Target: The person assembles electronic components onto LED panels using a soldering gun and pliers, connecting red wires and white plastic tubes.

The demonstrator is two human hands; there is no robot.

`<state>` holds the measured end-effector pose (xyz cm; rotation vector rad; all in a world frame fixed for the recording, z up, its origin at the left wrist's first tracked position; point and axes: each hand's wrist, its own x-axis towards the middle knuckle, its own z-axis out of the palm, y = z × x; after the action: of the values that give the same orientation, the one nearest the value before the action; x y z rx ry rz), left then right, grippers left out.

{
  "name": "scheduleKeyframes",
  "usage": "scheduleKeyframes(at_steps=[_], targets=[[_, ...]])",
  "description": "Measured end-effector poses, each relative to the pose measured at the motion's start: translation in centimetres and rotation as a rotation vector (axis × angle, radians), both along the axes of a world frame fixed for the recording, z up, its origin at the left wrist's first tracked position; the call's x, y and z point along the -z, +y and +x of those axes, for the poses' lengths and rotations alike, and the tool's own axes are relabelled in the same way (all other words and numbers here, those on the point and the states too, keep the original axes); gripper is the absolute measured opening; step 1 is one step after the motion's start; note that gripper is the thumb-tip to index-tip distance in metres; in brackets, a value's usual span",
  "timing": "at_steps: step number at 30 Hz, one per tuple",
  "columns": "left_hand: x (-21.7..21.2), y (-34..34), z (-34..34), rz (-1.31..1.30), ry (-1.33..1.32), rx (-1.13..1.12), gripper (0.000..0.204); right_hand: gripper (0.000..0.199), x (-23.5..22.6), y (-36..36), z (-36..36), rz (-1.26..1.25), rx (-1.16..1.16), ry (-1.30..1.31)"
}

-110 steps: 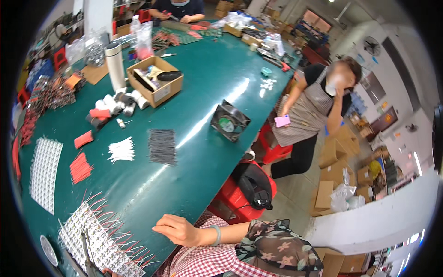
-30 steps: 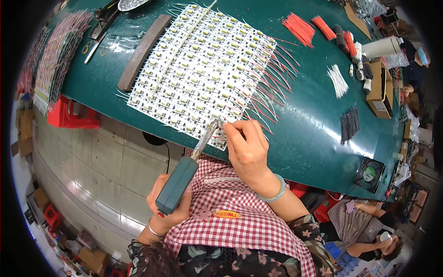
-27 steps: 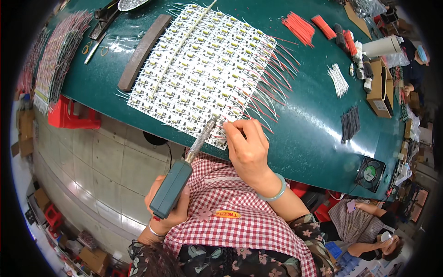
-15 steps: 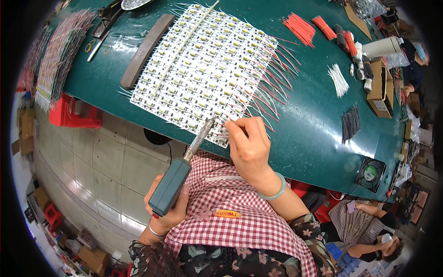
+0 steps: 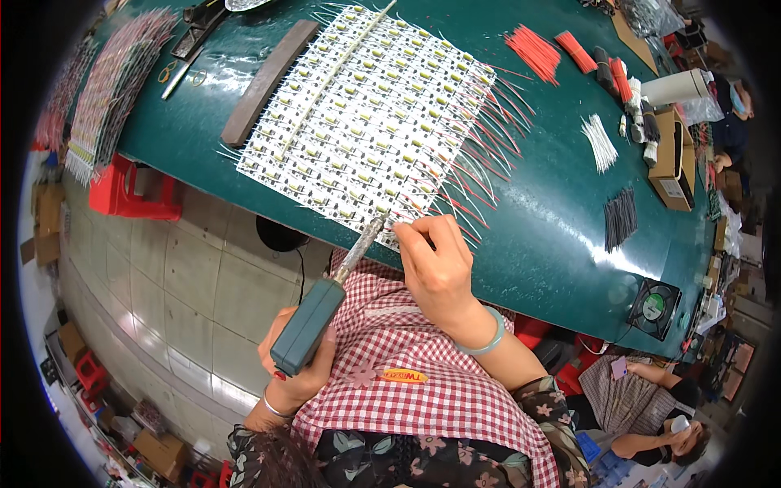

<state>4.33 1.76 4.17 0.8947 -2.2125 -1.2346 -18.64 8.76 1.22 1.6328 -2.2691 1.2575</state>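
Observation:
A dark green soldering iron is gripped in my left hand, its fingers wrapped round the handle. The iron's metal tip points up and rests at, or just over, the near corner of a white circuit board panel. Rows of small yellow and black parts cover the panel. My right hand is closed in a pinch beside the tip, apparently on a thin red wire, mostly hidden by the fingers. Red and white wires stick out from the panel's right edge. A pale thin rod lies across the panel.
A brown bar lies along the panel's left side. Bundles of red wires, white wires and black wires lie to the right on the green table. A small fan stands near the right edge; a red stool is at left.
The iron and my left hand have shifted slightly right, with the tip a little lower. My right hand stays pinched near the panel corner. The view has shifted slightly.

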Motion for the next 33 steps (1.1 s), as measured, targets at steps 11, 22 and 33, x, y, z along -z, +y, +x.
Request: scheduleKeyframes(at_steps=[11,22,33], targets=[[-1.0,-0.1,-1.0,-0.038,-0.041,-0.007,0.019,0.031,-0.1,0.0,0.1,0.032,0.006,0.018],[1.2,0.7,1.2,0.051,-0.007,-0.077,0.019,0.03,0.0,-0.2,0.1,0.02,0.018,0.039],[0.5,0.8,1.6,0.082,0.021,-0.095,0.02,0.026,-0.4,0.5,0.7,-0.039,-0.002,0.099]])
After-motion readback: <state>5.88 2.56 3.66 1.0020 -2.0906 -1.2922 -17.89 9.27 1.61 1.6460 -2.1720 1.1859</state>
